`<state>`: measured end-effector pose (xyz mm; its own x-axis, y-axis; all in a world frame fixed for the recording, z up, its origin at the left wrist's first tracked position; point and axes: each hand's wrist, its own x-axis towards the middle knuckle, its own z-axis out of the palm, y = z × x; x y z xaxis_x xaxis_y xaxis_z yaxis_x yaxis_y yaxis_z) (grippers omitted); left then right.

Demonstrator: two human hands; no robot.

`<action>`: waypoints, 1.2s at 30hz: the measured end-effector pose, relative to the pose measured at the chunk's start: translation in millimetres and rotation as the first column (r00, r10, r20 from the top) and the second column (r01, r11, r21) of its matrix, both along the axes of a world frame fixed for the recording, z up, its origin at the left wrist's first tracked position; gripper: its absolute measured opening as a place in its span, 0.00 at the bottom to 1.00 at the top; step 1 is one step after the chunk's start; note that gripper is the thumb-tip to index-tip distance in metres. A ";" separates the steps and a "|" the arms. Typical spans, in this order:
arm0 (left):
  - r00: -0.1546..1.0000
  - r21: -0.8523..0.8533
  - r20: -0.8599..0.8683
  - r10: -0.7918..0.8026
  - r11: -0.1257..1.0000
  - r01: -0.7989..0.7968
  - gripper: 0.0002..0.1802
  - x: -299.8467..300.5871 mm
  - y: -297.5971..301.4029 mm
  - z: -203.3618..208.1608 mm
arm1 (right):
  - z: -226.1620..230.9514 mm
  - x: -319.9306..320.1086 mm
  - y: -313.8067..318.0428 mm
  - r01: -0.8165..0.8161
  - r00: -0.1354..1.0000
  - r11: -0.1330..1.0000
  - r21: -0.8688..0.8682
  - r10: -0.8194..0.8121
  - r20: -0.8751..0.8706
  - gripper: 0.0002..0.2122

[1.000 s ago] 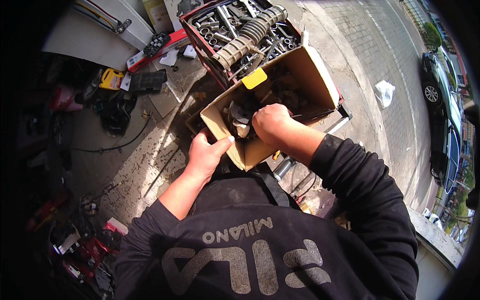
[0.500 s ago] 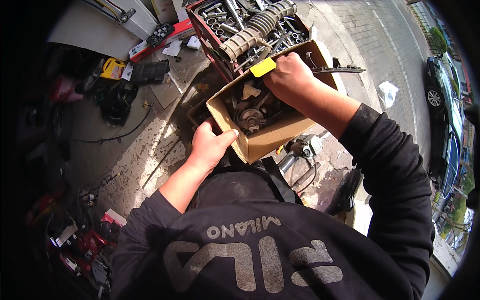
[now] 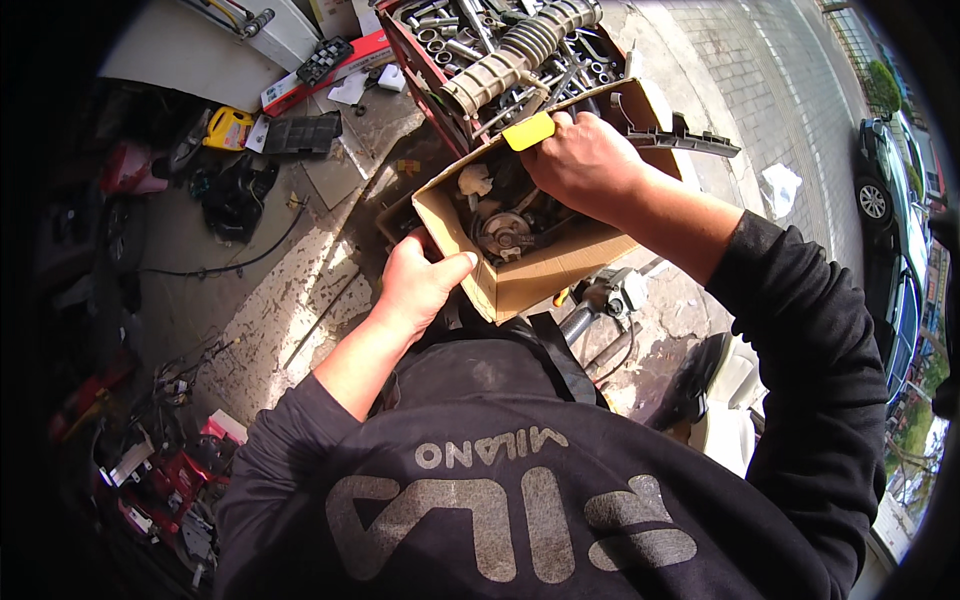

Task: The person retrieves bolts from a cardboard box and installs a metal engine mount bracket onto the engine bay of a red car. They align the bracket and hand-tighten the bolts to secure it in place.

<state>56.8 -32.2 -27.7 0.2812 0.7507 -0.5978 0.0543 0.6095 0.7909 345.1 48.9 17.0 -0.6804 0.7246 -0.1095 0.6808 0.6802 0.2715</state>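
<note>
A cardboard box [image 3: 560, 274] sits tilted before me, with used metal parts inside. My left hand [image 3: 420, 285] grips its near-left corner, thumb over the rim and fingers outside. My right hand [image 3: 585, 165] reaches in at the far side with its fingers curled; what they hold, if anything, is hidden. A flat yellow piece [image 3: 529, 131] shows beside those fingers at the far rim. Inside the box are a round grimy metal part [image 3: 506, 236] and a pale lump [image 3: 475, 180]. A dark plastic strip [image 3: 690, 140] sticks out over the right side.
Beyond the box stands a red toolbox [image 3: 420, 75] full of sockets and wrenches, a ribbed hose [image 3: 520, 60] across it. A power tool [image 3: 615, 293] lies right of the box. At left are a yellow jug [image 3: 228, 129], a cable [image 3: 215, 272] and red parts [image 3: 180, 480].
My right hand has shifted slightly within the box, and my right forearm has moved a little to the right. The left hand keeps its grip on the corner.
</note>
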 end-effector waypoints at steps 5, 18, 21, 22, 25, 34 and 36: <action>0.998 -0.045 -0.059 -0.029 0.999 0.026 0.26 -1.0 4.4 11.8 | -7.1 13.0 9.3 -0.195 0.981 0.977 0.081 0.193 0.035 0.13; 0.999 -0.019 -0.005 -0.039 0.999 0.039 0.31 -3.5 0.1 10.7 | -8.3 23.5 -7.8 -0.002 0.987 0.998 0.067 -0.009 0.163 0.11; 1.000 -0.031 0.022 -0.021 0.999 0.022 0.31 -5.1 -1.5 11.1 | -2.8 27.8 -5.0 -0.025 0.999 0.998 0.063 0.023 0.037 0.13; 0.999 -0.046 0.042 -0.003 0.999 0.005 0.31 -6.0 -1.9 11.9 | -0.7 28.8 -5.0 -0.059 0.998 0.997 0.055 0.057 0.026 0.13; 1.000 -0.071 0.026 -0.009 0.997 0.011 0.30 -12.9 -3.5 15.3 | 4.9 26.7 -10.6 -0.161 0.987 0.984 0.074 0.162 -0.007 0.11; 0.992 -0.161 0.129 -0.011 0.986 0.032 0.24 -19.2 -2.6 18.4 | -13.8 -9.9 -29.7 0.082 0.997 0.843 -0.532 -0.067 0.047 0.08; 0.992 -0.171 0.129 0.003 0.985 0.019 0.23 -18.9 -3.6 19.8 | -26.7 -12.6 -27.4 0.148 0.989 0.778 -0.611 -0.127 0.078 0.09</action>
<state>37.9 -35.8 -7.9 0.3696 0.6375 -0.6761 -0.0360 0.7368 0.6751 332.5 21.4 -9.6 -0.5672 0.5825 -0.5822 0.7787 0.6096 -0.1487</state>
